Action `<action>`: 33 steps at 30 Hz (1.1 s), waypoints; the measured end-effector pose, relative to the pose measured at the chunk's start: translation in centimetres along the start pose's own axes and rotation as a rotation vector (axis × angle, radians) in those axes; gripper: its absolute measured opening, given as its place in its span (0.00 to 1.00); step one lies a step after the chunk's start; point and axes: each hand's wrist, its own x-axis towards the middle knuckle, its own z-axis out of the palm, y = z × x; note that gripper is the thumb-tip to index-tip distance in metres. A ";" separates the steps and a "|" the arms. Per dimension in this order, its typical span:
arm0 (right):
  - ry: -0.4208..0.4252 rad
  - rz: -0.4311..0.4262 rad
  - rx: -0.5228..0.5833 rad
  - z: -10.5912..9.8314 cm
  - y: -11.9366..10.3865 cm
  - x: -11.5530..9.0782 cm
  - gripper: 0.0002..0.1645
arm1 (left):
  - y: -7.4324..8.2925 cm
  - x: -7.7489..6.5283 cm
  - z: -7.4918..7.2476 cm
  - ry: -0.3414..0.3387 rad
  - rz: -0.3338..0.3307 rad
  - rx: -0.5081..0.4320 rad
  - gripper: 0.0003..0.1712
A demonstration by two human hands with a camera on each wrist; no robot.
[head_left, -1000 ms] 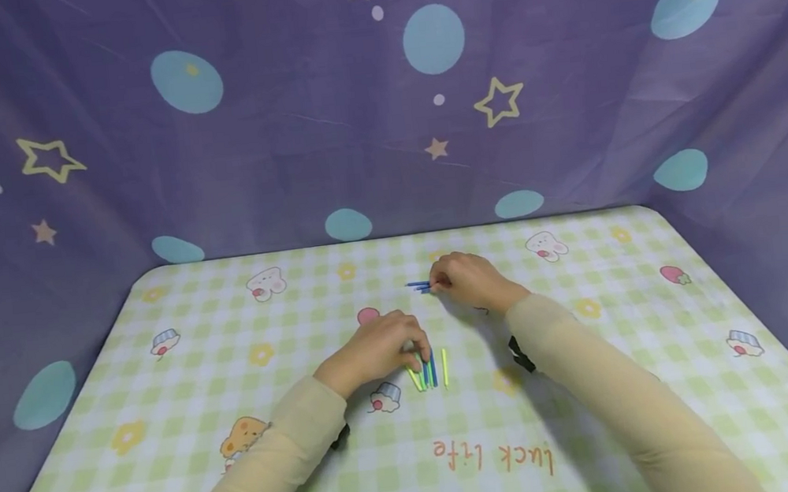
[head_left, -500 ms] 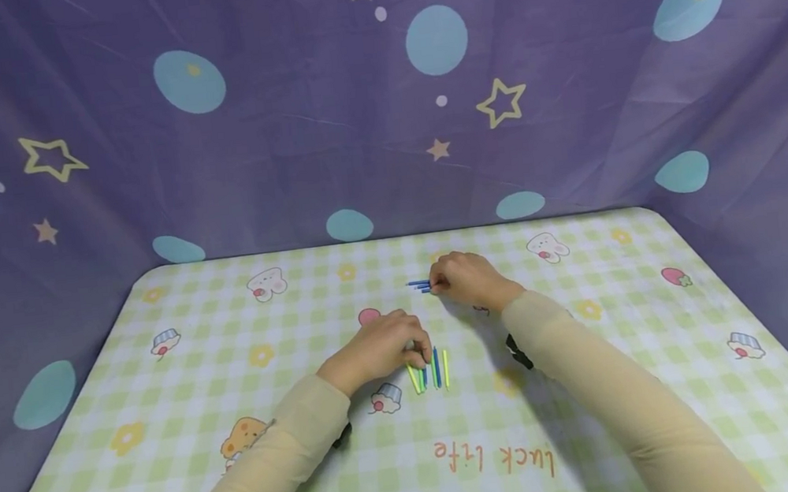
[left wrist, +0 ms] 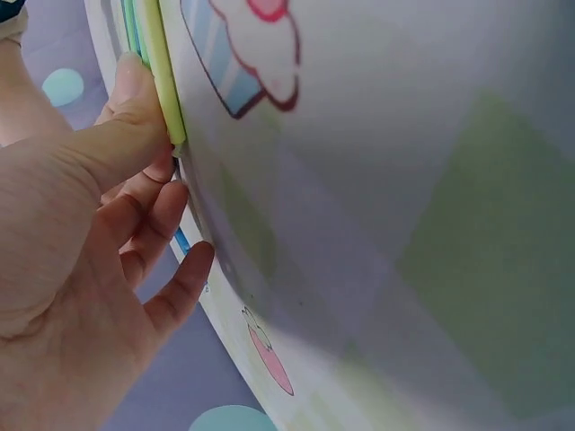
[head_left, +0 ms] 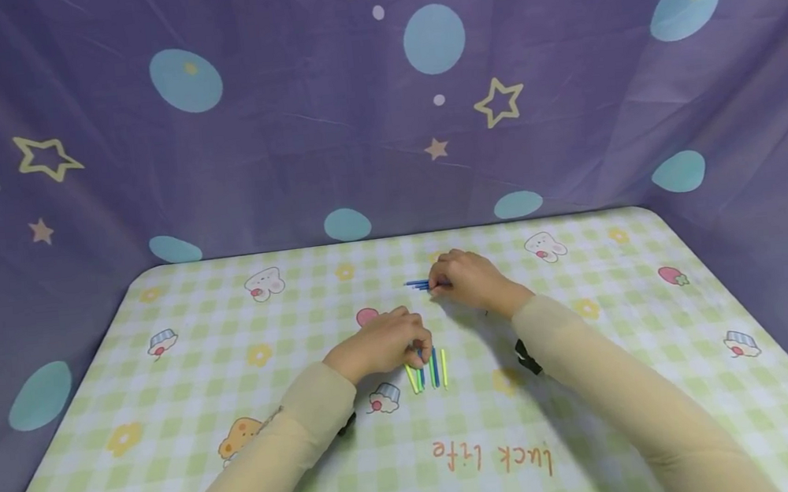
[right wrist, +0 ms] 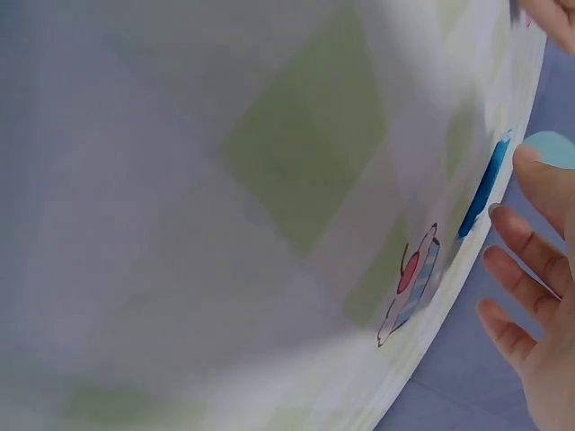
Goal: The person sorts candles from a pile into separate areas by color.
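Observation:
Near the middle of the table, several thin blue, green and yellow sticks lie roughly side by side, among them a blue stick (head_left: 436, 369) and a yellow stick (head_left: 444, 368). My left hand (head_left: 384, 344) reaches over their far ends, thumb and forefinger pinching another blue stick (head_left: 422, 378). In the left wrist view, a yellow-green stick (left wrist: 160, 72) passes in front of the thumb. Farther back lies a small row of blue sticks (head_left: 417, 284). My right hand (head_left: 470, 279) is at their right end, fingertips beside them. Its thumb and forefinger stand apart in the right wrist view, near a blue stick (right wrist: 486, 187).
A green-and-white checked cloth (head_left: 596, 417) with printed cartoon figures covers the table. Behind the far edge hangs a purple curtain (head_left: 285, 153) with stars and blue ovals. Dark wrist cameras sit under both sleeves.
By the left hand, the bunched sticks have been spread apart, and a blue one has shifted left. The blue sticks at the right hand now lie closer together. Both hands have barely moved.

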 end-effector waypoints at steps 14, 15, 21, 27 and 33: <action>-0.033 -0.143 0.063 0.3 -1.8 -3.9 0.04 | -0.3 0.4 -0.1 -0.044 -0.113 -0.061 0.06; -0.037 -0.155 0.073 0.4 -1.9 -4.1 0.04 | -0.4 0.4 -0.1 -0.044 -0.117 -0.072 0.06; -0.043 -0.237 0.074 0.9 -2.9 -5.4 0.05 | -1.1 0.2 -0.6 -0.012 -0.119 -0.103 0.05; -0.029 -0.312 0.088 1.1 -3.9 -6.1 0.06 | -2.0 0.0 -1.2 0.064 -0.211 -0.130 0.03; -0.029 -0.398 0.038 1.4 -4.5 -6.3 0.05 | -2.8 0.3 -1.3 0.156 -0.345 -0.126 0.04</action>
